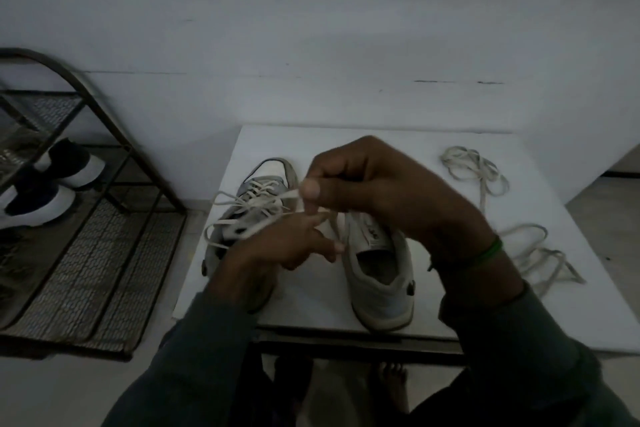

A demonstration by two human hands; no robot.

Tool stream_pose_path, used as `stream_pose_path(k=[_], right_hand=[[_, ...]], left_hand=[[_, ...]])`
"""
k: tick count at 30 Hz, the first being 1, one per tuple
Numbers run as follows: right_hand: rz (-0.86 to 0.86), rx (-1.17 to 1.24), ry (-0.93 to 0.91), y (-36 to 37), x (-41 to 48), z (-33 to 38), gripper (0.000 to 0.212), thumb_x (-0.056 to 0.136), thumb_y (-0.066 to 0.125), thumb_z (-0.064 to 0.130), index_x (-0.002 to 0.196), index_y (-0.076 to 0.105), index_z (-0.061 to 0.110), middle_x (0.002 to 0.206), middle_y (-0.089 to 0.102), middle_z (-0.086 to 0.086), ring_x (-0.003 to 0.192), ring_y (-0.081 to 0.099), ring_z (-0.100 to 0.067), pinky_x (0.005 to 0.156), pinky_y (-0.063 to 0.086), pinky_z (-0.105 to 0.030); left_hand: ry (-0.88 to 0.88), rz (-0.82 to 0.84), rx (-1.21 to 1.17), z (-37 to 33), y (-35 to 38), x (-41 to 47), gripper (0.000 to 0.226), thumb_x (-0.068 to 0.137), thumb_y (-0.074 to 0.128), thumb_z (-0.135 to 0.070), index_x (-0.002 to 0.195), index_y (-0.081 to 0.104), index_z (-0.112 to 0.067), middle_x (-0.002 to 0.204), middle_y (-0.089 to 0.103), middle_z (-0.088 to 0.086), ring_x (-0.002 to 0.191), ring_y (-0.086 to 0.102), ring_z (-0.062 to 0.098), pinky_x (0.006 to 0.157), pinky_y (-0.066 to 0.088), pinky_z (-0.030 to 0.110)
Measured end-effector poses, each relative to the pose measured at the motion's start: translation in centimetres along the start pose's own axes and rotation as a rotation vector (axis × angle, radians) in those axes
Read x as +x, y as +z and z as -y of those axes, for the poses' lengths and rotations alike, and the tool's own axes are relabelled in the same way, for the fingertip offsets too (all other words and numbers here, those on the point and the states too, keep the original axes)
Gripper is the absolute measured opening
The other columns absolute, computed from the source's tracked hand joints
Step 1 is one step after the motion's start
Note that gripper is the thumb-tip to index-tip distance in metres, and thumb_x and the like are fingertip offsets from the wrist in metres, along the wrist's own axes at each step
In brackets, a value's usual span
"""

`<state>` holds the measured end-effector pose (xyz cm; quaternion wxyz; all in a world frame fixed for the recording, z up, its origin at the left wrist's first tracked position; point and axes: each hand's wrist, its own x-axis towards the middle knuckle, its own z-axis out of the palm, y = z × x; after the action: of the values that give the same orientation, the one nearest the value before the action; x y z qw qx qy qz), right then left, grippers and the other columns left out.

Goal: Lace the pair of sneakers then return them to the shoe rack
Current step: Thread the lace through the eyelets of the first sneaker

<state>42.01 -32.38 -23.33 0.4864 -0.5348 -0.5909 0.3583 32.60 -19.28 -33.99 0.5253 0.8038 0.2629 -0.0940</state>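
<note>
White table (415, 156) against a pale wall is the reference. Two sneakers sit on it, toes toward the wall side and heels toward the person's edge.

Left sneaker (263, 184), grey and white, is on the table's left half. It is partly laced, with crossings visible over the tongue and slack loops spilling off toward the table's left edge.

Right sneaker (381, 274), white with no lace in it, sits near the table's middle, just beside the first. Its collar is open and its heel is close to the front edge.

Right hand (374, 184), green band (491, 250) on the wrist, is raised above the table's centre. Thumb and forefinger are pinched tight on one end of the threaded lace (225, 199), the other fingers curled in.

Left hand (273, 250) is lower, over the left sneaker's heel. Its fingers are narrowly spread and its tips grip a loop of the same lace. Motion blur hides the exact finger placement.

Loose lace (460, 159) lies in untidy loops on the table's right half, well apart from both sneakers.

Shoe rack (104, 253), dark metal with mesh shelves, stands on the floor to the left of the table. A pair of dark shoes (69, 163) with white soles is on one shelf.

Dark sleeves cover both forearms. Bare feet (391, 381) show dimly under the table's front edge.
</note>
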Motion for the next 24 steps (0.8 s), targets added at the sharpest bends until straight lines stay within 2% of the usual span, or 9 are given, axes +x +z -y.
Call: stream_pose_path(k=[2,5,8,11,14,17,20,22,24], right_hand=[[0.000,0.039,-0.028,-1.1,-1.0,-0.1,0.015,0.088,0.058,0.010,0.077,0.068,0.005,0.061,0.061,0.003,0.056,0.052,-0.002,0.058,0.039,-0.013],[0.161,0.383,-0.209,-0.7,-2.5,0.7,0.019,0.086,0.061,0.023,0.073,0.067,0.012,0.065,0.060,0.004,0.053,0.047,-0.014,0.055,0.037,-0.024],[0.290,0.578,-0.310,-0.1,-3.6,1.8,0.024,0.087,0.060,0.025,0.066,0.060,0.013,0.058,0.053,-0.004,0.049,0.043,-0.016,0.050,0.035,-0.026],[0.230,0.226,-0.151,-0.3,-4.0,2.0,0.020,0.087,0.061,0.018,0.068,0.065,0.012,0.054,0.049,-0.017,0.047,0.043,-0.027,0.047,0.033,-0.033],[0.262,-0.111,0.053,3.1,-2.2,-1.0,0.011,0.087,0.063,0.007,0.082,0.071,0.004,0.061,0.063,-0.006,0.056,0.055,-0.001,0.059,0.041,-0.014],[0.220,-0.391,0.173,6.6,-0.2,-6.3,0.021,0.089,0.063,0.017,0.082,0.073,0.000,0.077,0.070,-0.014,0.069,0.060,-0.009,0.065,0.041,-0.023],[0.064,-0.652,0.210,7.1,0.4,-9.5,0.027,0.091,0.060,0.022,0.079,0.069,0.000,0.080,0.067,-0.020,0.077,0.062,-0.031,0.063,0.033,-0.027],[-0.010,-0.771,0.212,6.0,0.4,-10.1,0.024,0.091,0.057,0.022,0.087,0.070,0.003,0.088,0.067,-0.020,0.084,0.063,-0.034,0.068,0.042,-0.030],[-0.143,-0.825,0.194,3.8,0.1,-10.3,0.024,0.089,0.053,0.022,0.089,0.071,0.006,0.090,0.069,-0.017,0.084,0.064,-0.034,0.075,0.049,-0.034]], left_hand=[[0.037,-0.003,-0.146,0.4,-0.8,-0.7,0.022,0.091,0.054,0.003,0.110,0.062,-0.005,0.083,0.072,0.005,0.043,0.038,0.009,0.044,0.029,0.021],[0.155,-0.127,-0.300,0.4,-3.0,-1.8,0.021,0.092,0.049,0.008,0.089,0.064,-0.006,0.064,0.069,0.000,0.048,0.040,0.014,0.043,0.030,0.019],[0.232,-0.260,-0.295,0.4,-5.1,-2.5,0.020,0.091,0.055,0.002,0.104,0.066,-0.009,0.065,0.070,0.001,0.053,0.055,0.010,0.047,0.037,0.020],[0.359,-0.472,-0.273,0.5,-6.6,-2.7,0.028,0.088,0.058,0.006,0.107,0.064,-0.013,0.071,0.072,-0.006,0.058,0.059,0.006,0.054,0.043,0.023],[0.574,-0.622,-0.316,-1.5,-6.5,-2.8,0.035,0.087,0.050,0.016,0.110,0.061,-0.007,0.084,0.074,-0.009,0.061,0.058,0.008,0.052,0.045,0.019],[0.695,-0.631,-0.439,-4.0,-5.8,-2.2,0.048,0.084,0.046,0.022,0.123,0.054,-0.004,0.102,0.072,-0.002,0.075,0.069,0.014,0.059,0.053,0.022],[0.629,-0.606,-0.480,-5.6,-4.4,-0.6,0.066,0.085,0.045,0.024,0.142,0.036,-0.011,0.131,0.054,0.011,0.084,0.071,0.014,0.068,0.057,0.025],[0.521,-0.554,-0.593,-5.7,-3.1,1.2,0.071,0.085,0.045,0.024,0.146,0.027,-0.007,0.125,0.056,0.018,0.083,0.070,0.013,0.071,0.058,0.026],[0.410,-0.505,-0.638,-5.1,-2.0,2.6,0.062,0.085,0.048,0.023,0.141,0.035,-0.001,0.101,0.066,0.019,0.072,0.070,0.014,0.065,0.058,0.025]])
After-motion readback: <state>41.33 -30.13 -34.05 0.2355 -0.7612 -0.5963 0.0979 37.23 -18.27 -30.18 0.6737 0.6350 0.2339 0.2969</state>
